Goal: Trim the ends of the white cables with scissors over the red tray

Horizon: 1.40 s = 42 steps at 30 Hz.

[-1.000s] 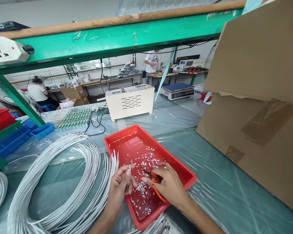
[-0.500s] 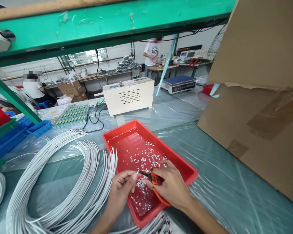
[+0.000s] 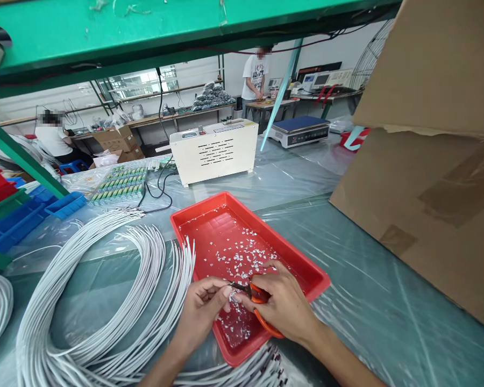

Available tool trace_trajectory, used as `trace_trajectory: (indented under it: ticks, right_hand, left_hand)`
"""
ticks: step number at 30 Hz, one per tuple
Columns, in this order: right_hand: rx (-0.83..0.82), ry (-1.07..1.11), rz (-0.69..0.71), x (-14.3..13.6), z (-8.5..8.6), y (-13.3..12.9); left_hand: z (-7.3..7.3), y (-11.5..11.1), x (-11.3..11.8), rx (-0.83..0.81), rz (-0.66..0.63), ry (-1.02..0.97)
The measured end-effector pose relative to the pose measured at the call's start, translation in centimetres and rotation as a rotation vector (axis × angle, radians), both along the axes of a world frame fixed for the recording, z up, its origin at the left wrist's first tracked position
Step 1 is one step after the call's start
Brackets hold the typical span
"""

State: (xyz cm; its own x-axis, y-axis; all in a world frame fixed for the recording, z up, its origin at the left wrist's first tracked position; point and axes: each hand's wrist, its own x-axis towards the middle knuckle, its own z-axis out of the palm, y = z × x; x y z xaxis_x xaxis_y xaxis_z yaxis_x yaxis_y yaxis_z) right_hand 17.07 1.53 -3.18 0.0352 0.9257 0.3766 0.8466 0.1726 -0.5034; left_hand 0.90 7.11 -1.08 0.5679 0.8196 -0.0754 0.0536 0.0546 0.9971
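Observation:
Over the near part of a red tray [image 3: 204,228], my right hand [image 3: 288,312] is closed round orange-handled scissors [image 3: 269,325]. Their dark blades point left and reach the fingertips of my left hand [image 3: 201,312]. Thumb and forefinger of that hand are pinched together; what lies between them is too small and hidden to make out. Silvery scraps [image 3: 244,255] are scattered over the tray's bottom. Left of my left hand, a loose bundle of white cables [image 3: 181,269] has its ends against the tray's edge. More cable ends [image 3: 266,365] lie at the tray's near side.
A large coil of white cables [image 3: 44,301] covers the left side. Behind the tray stand a cream-coloured machine [image 3: 213,153] and a scale [image 3: 298,131]. Cardboard boxes [image 3: 423,188] rise on the right. A green beam [image 3: 185,32] crosses overhead. Two people are in the background.
The view has shifted slightly, so the beam sits higher in it. My hands and the scissors keep nearly the same place over the tray, and the blades now look closer together.

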Motion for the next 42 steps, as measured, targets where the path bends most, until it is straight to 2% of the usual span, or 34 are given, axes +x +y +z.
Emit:
trace_trajectory:
  ticks: [7,9,12,13,15,19,21,22,26,28,30,32,35,37,39,42]
  right_hand:
    - [-0.037,0.004,0.001,-0.3,0.1,-0.1]
    - [-0.048,0.020,-0.005,-0.6,0.1,-0.2]
    - [-0.073,0.061,-0.019,-1.0,0.1,-0.2]
    - [-0.068,0.069,-0.023,-1.1,0.1,-0.2]
    - [-0.026,0.052,-0.037,-1.1,0.1,-0.2]
    - [0.092,-0.038,-0.060,-0.7,0.1,-0.2]
    - [0.080,-0.038,-0.062,-0.7,0.2,-0.3]
    - [0.046,-0.026,-0.061,-0.9,0.3,-0.4]
    - [-0.163,0.037,-0.094,-1.7,0.9,-0.7]
    - [-0.246,0.067,-0.122,-2.1,1.1,-0.9]
    - [-0.298,0.088,-0.145,-2.3,1.2,-1.1]
    - [-0.325,0.101,-0.153,-2.3,1.2,-1.1]
    - [-0.318,0.145,-0.151,-2.0,1.0,-1.0]
    - [-0.266,0.225,-0.144,-1.7,0.9,-0.8]
    - [-0.173,0.343,-0.120,-1.4,1.0,-0.7]
    - [-0.047,0.471,-0.069,-1.1,1.3,-0.6]
  left_hand:
    - [-0.4,-0.3,-0.2,0.124,0.126,0.002]
    - [-0.6,-0.5,-0.6,0.285,0.149,0.027]
    - [-0.9,-0.9,-1.1,0.659,0.136,0.074]
    - [-1.0,-0.9,-1.2,0.730,0.125,0.087]
    - [-0.9,-1.1,-1.2,0.680,0.098,0.114]
    - [-0.4,-1.0,-0.5,0.347,0.055,0.127]
    - [-0.3,-0.9,-0.4,0.377,0.080,0.131]
    - [-0.3,-0.8,-0.4,0.490,0.100,0.149]
    - [-1.1,-0.7,-1.2,1.119,0.161,0.216]
    - [-1.5,-0.7,-1.5,1.287,0.161,0.233]
    - [-1.5,-0.7,-1.5,1.349,0.156,0.258]
    - [-1.2,-0.8,-1.3,1.246,0.181,0.264]
    - [-0.6,-0.9,-0.7,0.796,0.220,0.236]
    - [-0.3,-0.8,-0.5,0.577,0.213,0.222]
    - [-0.2,-0.7,-0.4,0.507,0.187,0.211]
    - [-0.5,-0.6,-0.6,0.585,0.140,0.217]
